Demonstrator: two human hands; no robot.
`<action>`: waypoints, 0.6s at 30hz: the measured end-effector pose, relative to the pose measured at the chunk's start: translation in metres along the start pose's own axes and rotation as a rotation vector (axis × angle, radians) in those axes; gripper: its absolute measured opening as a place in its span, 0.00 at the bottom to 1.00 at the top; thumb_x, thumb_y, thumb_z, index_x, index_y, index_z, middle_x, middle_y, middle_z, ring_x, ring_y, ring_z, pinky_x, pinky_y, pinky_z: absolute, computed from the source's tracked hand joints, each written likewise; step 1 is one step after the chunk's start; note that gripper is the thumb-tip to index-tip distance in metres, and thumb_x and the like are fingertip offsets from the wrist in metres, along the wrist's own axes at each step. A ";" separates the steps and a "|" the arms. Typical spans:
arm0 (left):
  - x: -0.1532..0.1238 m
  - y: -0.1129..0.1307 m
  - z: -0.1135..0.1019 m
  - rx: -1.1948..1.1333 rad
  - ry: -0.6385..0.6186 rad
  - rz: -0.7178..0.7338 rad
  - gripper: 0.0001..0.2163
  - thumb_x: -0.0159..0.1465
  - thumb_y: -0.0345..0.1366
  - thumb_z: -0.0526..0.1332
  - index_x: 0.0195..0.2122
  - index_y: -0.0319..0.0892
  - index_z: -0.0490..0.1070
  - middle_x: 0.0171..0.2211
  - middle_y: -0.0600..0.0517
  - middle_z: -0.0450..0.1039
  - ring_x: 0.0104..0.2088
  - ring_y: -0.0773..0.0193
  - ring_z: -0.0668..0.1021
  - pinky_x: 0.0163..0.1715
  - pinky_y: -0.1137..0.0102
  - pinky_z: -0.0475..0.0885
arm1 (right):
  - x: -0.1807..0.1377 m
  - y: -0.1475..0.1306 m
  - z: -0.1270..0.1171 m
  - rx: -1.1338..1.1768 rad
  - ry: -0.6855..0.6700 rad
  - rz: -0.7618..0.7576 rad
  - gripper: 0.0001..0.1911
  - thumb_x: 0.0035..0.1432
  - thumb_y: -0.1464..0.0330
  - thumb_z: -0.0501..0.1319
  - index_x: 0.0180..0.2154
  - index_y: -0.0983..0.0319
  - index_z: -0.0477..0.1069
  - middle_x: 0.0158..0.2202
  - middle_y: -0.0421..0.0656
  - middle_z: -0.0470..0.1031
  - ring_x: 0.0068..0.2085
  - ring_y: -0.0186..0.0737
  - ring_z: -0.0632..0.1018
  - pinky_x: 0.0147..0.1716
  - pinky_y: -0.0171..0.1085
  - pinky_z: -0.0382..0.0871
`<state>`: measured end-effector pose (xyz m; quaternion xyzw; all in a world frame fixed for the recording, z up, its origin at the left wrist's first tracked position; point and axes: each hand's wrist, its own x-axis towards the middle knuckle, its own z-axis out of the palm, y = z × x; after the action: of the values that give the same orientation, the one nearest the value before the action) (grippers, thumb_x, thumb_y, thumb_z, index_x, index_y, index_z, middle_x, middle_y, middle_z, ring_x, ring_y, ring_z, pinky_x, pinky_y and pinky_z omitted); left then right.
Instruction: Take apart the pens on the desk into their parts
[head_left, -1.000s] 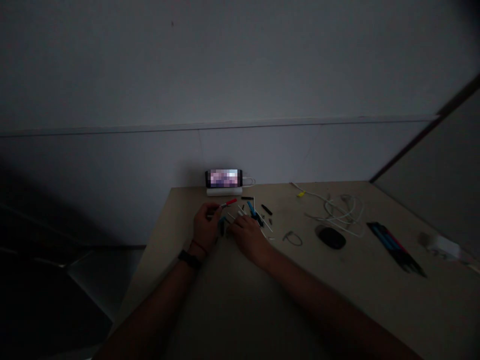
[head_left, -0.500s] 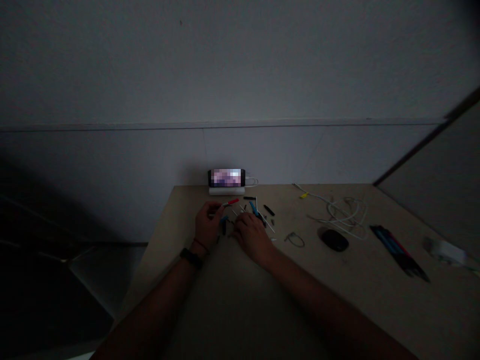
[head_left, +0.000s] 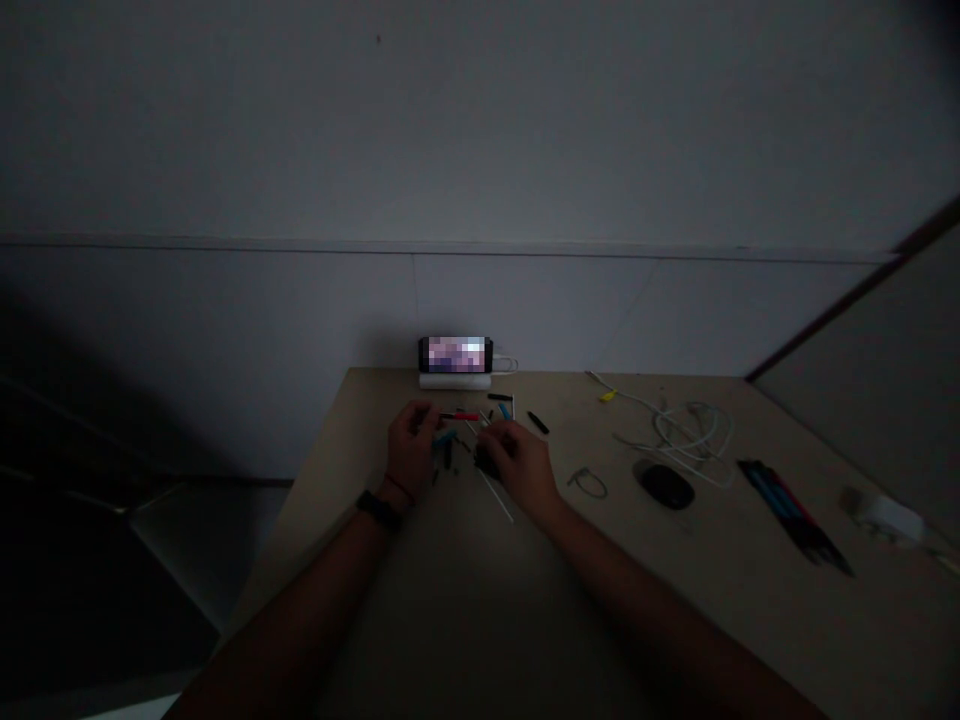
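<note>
The room is dim. My left hand (head_left: 409, 452) is closed around a pen part whose red tip (head_left: 465, 416) sticks out to the right. My right hand (head_left: 521, 462) is pinched on a thin white refill tube (head_left: 496, 494) that slants down toward me, with a dark piece under the fingers. Between and behind the hands lie several loose pen parts (head_left: 504, 408), blue, black and white, on the beige table (head_left: 465, 600).
A lit phone (head_left: 455, 354) leans on a white block by the wall. To the right lie a black mouse (head_left: 665, 486), coiled white cables (head_left: 690, 430), a bundle of pens (head_left: 791, 510), a small wire loop (head_left: 589, 483) and a white adapter (head_left: 885, 515).
My right hand has lifted a white refill tube out of the pile and drawn it toward me. My left hand stays closed on the red-tipped part, now held more level.
</note>
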<state>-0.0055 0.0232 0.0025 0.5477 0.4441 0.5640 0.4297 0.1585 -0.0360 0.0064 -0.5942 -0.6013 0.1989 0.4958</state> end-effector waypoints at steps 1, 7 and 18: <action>0.000 0.001 0.000 -0.011 -0.002 -0.010 0.10 0.63 0.41 0.62 0.32 0.40 0.73 0.26 0.53 0.74 0.28 0.66 0.76 0.28 0.74 0.70 | 0.001 0.001 0.000 0.036 0.028 0.034 0.12 0.60 0.60 0.61 0.31 0.61 0.75 0.28 0.42 0.78 0.29 0.39 0.76 0.31 0.36 0.67; 0.000 0.002 -0.001 -0.074 -0.050 -0.029 0.10 0.61 0.41 0.63 0.29 0.40 0.72 0.24 0.54 0.72 0.26 0.68 0.74 0.26 0.75 0.69 | 0.004 0.003 -0.001 0.268 0.075 0.198 0.21 0.53 0.51 0.66 0.34 0.63 0.78 0.26 0.43 0.79 0.26 0.40 0.77 0.26 0.36 0.67; 0.000 0.004 -0.001 -0.102 -0.086 -0.044 0.12 0.60 0.44 0.65 0.31 0.40 0.73 0.25 0.53 0.75 0.28 0.66 0.78 0.30 0.73 0.74 | 0.005 0.006 0.000 0.440 0.087 0.276 0.23 0.52 0.51 0.67 0.40 0.63 0.79 0.31 0.46 0.82 0.32 0.43 0.82 0.34 0.40 0.76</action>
<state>-0.0065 0.0220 0.0065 0.5389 0.4080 0.5521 0.4881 0.1625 -0.0297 0.0032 -0.5564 -0.4347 0.3648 0.6069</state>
